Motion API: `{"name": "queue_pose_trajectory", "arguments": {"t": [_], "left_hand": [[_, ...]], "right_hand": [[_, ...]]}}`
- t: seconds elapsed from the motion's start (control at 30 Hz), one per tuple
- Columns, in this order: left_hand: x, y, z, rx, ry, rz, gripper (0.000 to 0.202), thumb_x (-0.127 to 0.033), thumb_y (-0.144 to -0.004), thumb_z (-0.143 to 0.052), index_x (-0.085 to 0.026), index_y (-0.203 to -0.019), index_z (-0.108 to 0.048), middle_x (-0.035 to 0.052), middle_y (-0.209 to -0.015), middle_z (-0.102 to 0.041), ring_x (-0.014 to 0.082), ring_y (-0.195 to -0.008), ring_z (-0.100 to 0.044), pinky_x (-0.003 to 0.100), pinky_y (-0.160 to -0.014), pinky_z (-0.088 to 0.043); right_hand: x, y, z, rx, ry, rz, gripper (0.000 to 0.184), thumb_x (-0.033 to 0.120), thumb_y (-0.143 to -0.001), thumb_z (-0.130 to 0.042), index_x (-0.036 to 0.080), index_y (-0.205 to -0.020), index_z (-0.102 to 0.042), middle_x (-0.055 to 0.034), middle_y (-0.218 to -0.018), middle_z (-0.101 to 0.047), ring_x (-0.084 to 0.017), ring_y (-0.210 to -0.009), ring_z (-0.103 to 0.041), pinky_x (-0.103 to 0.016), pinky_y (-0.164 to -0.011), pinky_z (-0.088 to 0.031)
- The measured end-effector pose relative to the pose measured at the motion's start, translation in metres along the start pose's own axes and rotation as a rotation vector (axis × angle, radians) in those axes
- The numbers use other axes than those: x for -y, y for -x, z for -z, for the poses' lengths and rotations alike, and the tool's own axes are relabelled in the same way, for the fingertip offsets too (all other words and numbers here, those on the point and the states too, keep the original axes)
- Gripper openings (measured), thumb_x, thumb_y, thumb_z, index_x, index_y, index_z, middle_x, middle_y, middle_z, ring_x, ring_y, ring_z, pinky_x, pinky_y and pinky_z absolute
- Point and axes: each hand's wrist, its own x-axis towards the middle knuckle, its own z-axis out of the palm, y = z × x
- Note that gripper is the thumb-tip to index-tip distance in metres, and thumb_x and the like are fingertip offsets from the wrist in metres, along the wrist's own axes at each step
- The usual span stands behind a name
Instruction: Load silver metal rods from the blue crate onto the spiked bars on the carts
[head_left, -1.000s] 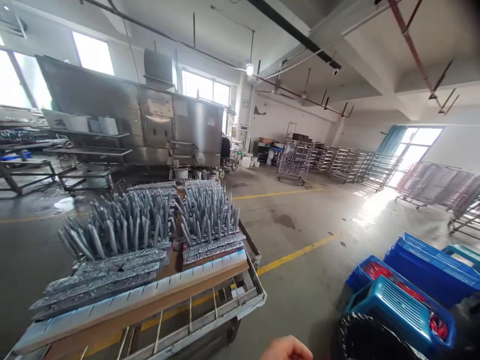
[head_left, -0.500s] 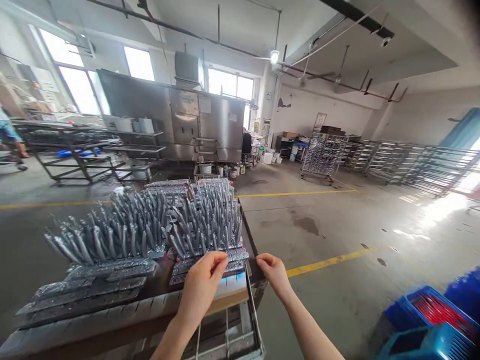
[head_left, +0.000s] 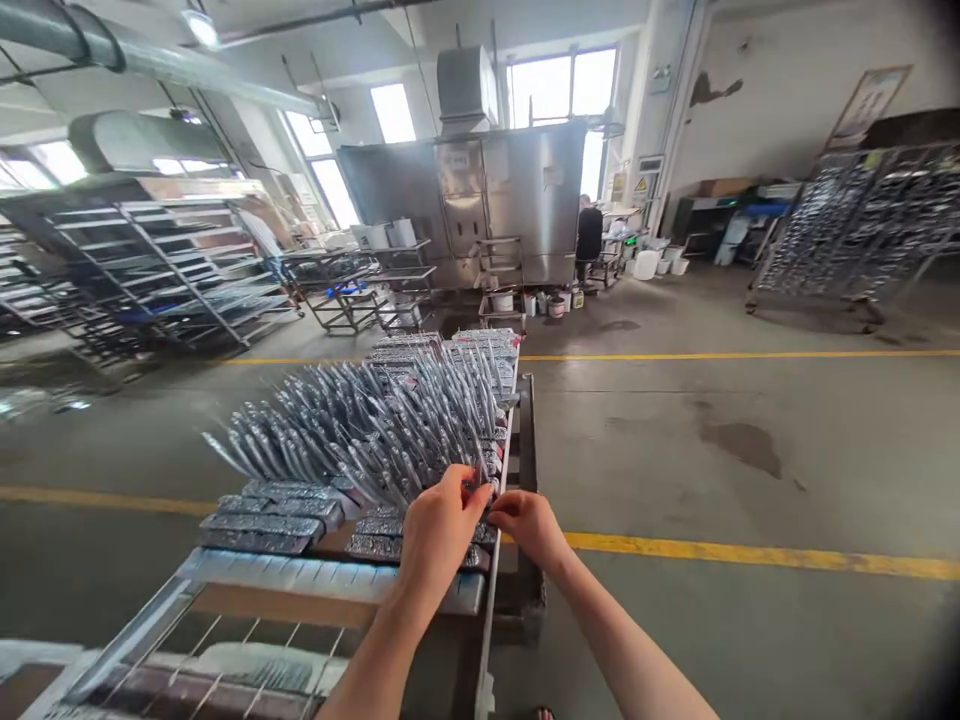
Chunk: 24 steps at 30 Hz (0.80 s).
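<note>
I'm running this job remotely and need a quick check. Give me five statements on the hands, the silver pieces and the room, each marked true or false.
1. The left hand is at the near right part of the slender silver pieces. True.
2. The slender silver pieces all lie flat. False: they stand up in rows, many leaning, above foil-covered bars.
3. The right hand is far from the left hand. False: the right hand is close beside it, on its right.
4. A yellow floor line runs along the floor to the right of the right hand. True.
5. A person in dark clothing is near the right end of the stainless-steel machine. True.
</note>
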Motion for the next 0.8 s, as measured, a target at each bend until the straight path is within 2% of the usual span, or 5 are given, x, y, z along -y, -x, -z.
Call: {"name": "queue_pose_trajectory", "arguments": {"t": [0.2, 0.43, 0.63, 0.7, 0.8], "left_hand": [[-0.001, -0.002, -0.001, -0.061, -0.016, 0.048, 0.020, -0.039, -0.080, -0.043, -0.022, -0.074, -0.051, -0.0022, -0.060, -0.059, 0.0153, -0.056, -0.054, 0.025, -0.053, -0.031], [0.007, 0.009, 0.004, -0.134, 0.479, 0.206, 0.027, -0.043, -0.078, -0.046, -0.019, -0.083, -0.057, -0.0068, -0.051, -0.042, 0.0100, -0.047, -0.040, 0.021, -0.046, -0.031], [0.001, 0.013, 0.044, -0.396, 0.751, 0.169, 0.017, -0.036, -0.075, -0.054, -0.019, -0.073, -0.052, -0.0038, -0.072, -0.053, 0.0105, -0.065, -0.052, 0.021, -0.062, -0.042], [0.007, 0.019, 0.045, -0.402, 0.857, 0.222, 0.019, -0.037, -0.079, -0.047, -0.020, -0.077, -0.051, -0.0020, -0.080, -0.055, 0.0126, -0.069, -0.057, 0.025, -0.066, -0.046], [0.024, 0.026, 0.030, -0.334, 0.884, 0.295, 0.022, -0.040, -0.081, -0.040, -0.020, -0.079, -0.048, -0.0042, -0.066, -0.050, 0.0123, -0.057, -0.055, 0.026, -0.057, -0.047]], "right_hand": [[0.007, -0.002, 0.005, 0.014, 0.180, 0.018, 0.010, 0.024, -0.069, -0.058, 0.020, -0.071, -0.067, 0.0022, -0.065, -0.064, -0.012, -0.061, -0.056, -0.019, -0.056, -0.037], [0.014, -0.001, 0.005, 0.020, 0.272, -0.030, 0.011, 0.024, -0.070, -0.058, 0.022, -0.072, -0.068, 0.0022, -0.065, -0.065, -0.012, -0.060, -0.057, -0.018, -0.054, -0.035], [0.018, 0.003, 0.005, -0.013, 0.299, -0.042, 0.011, 0.025, -0.071, -0.057, 0.023, -0.073, -0.068, 0.0022, -0.066, -0.066, -0.012, -0.062, -0.057, -0.018, -0.055, -0.034], [0.018, 0.003, 0.005, -0.021, 0.303, -0.047, 0.011, 0.026, -0.071, -0.057, 0.022, -0.073, -0.067, 0.0021, -0.066, -0.066, -0.013, -0.062, -0.058, -0.019, -0.055, -0.034], [0.019, 0.004, 0.004, -0.029, 0.324, -0.039, 0.010, 0.026, -0.071, -0.058, 0.022, -0.073, -0.067, 0.0021, -0.068, -0.067, -0.013, -0.063, -0.058, -0.019, -0.057, -0.035]]}}
